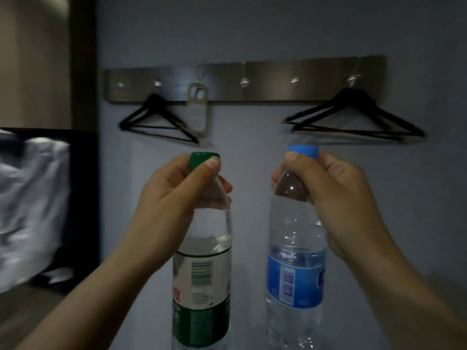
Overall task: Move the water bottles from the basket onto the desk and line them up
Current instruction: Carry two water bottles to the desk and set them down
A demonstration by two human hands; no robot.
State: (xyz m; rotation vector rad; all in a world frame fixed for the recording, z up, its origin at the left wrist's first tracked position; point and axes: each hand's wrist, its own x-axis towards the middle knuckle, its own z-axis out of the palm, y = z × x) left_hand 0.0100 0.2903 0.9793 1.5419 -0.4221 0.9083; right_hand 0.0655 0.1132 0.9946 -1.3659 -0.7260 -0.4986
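Note:
Two clear water bottles hang upright in front of a grey wall, side by side and apart. My left hand [174, 198] grips the neck of the green-capped bottle [202, 286], which has a white and green label. My right hand [331, 195] grips the neck of the blue-capped bottle [295, 279], which has a blue label. Both bottoms run out of the lower edge of the view. Neither the basket nor the desk is in view.
A metal hook rail [273, 82] is fixed on the wall ahead, with black hangers at the left [156, 122] and right [353, 117] and a hanging door tag [198, 109]. A dark screen [38, 198] with pale reflections stands at the left.

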